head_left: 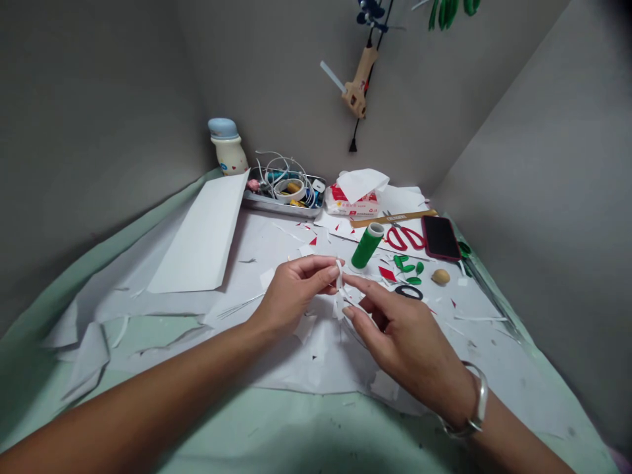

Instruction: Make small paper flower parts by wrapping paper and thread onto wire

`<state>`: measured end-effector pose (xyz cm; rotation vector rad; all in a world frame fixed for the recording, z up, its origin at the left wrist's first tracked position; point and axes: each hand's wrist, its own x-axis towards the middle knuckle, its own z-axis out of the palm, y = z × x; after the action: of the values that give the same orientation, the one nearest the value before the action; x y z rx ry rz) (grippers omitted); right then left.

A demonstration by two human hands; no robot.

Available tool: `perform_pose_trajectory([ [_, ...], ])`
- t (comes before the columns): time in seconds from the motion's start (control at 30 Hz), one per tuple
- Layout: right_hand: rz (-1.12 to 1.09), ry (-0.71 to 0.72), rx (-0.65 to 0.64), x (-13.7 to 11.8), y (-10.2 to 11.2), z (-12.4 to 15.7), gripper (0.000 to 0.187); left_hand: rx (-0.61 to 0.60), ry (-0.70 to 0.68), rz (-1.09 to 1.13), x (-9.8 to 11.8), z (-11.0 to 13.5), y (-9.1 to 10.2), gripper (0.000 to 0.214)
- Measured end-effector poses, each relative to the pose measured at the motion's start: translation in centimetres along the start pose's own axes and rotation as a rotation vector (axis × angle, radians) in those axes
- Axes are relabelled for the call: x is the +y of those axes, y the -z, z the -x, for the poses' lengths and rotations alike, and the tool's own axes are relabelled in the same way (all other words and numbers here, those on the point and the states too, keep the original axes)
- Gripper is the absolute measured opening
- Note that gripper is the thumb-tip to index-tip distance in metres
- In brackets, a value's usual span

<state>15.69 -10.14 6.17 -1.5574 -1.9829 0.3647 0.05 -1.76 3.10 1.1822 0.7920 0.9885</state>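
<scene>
My left hand (301, 286) pinches a narrow white strip (339, 273) that looks like paper, holding it upright above the table. Close on its right, my right hand (385, 316) has its index finger against the strip, with the thumb lower down near the strip's trailing end. Whether the right thumb and finger grip that end is hard to make out. Just behind the hands stands a spool of green thread (368, 247). Small green leaf-like pieces (407, 266), a red paper scrap (388, 274) and a black ring (409, 292) lie beyond my right hand.
Behind are a metal tray (291, 205) of thread and cord, a tissue pack (353, 201), red-handled scissors (405, 237), a ruler (395, 218) and a phone (441, 237). A white card (202, 230) lies left, by a jar (228, 148). A glue gun (360, 85) hangs on the wall.
</scene>
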Motion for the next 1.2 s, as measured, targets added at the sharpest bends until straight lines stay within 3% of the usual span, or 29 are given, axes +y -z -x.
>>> perform_pose_trajectory([
  [0.2, -0.021, -0.005, 0.008, -0.1, 0.0, 0.0, 0.037, 0.015, 0.014, 0.002, 0.1, 0.1, 0.0, 0.022],
  [0.43, -0.180, -0.139, -0.056, -0.1, 0.7, -0.1, 0.040, -0.009, 0.002, -0.012, 0.2, 0.3, -0.1, 0.022],
  [0.67, -0.017, -0.034, -0.058, -0.6, 0.1, 0.4, 0.048, 0.025, -0.017, -0.087, 0.5, 0.4, -0.1, 0.019],
  [0.9, 0.058, -0.053, -0.115, -1.0, -0.8, 0.9, 0.057, 0.054, -0.006, -0.126, 0.9, 0.7, -0.4, 0.016],
  [1.2, -0.167, -0.112, -0.167, -1.0, 0.3, 0.7, 0.054, 0.011, -0.002, -0.076, 0.6, 0.5, -0.1, 0.018],
])
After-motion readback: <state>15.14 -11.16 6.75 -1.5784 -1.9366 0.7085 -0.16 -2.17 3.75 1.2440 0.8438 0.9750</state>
